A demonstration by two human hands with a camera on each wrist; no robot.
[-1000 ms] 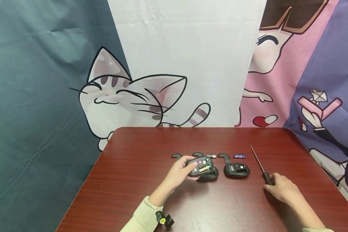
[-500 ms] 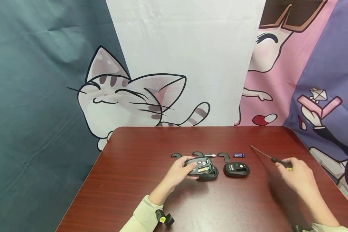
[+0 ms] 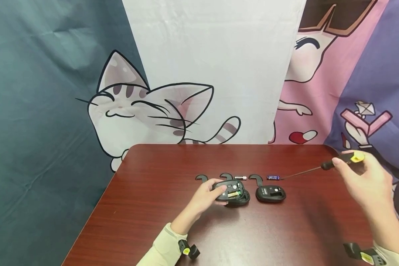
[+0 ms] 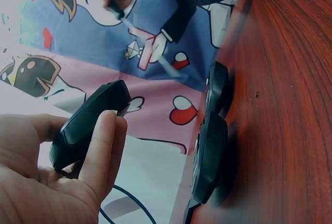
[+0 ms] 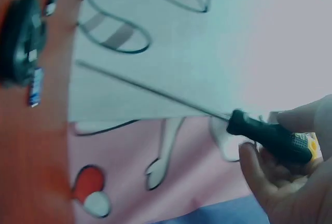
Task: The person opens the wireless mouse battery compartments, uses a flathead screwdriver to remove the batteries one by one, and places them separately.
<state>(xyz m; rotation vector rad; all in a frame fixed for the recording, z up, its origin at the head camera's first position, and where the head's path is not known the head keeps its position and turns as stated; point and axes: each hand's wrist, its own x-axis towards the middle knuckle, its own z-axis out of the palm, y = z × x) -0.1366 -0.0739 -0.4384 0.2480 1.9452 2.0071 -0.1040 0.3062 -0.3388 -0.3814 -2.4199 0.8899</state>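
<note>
My left hand grips a black computer mouse turned underside up, its battery slot uncovered with a battery inside. The left wrist view shows fingers and thumb around the sides of this mouse, above the table. Raised at the right, my right hand holds a screwdriver by its black and yellow handle. Its long thin shaft points left, toward the blue battery in the head view. In the right wrist view, thumb and fingers curl around the screwdriver handle.
Partly behind the held mouse lies a second mouse; a third mouse lies to its right, underside up. Behind them are curved black battery covers and a white battery. The reddish-brown table reaches a cartoon-printed cloth.
My right hand has lifted the screwdriver off the table and carried it up and to the right, its shaft swinging from upright toward level. The left hand keeps holding the mouse in nearly the same place.
</note>
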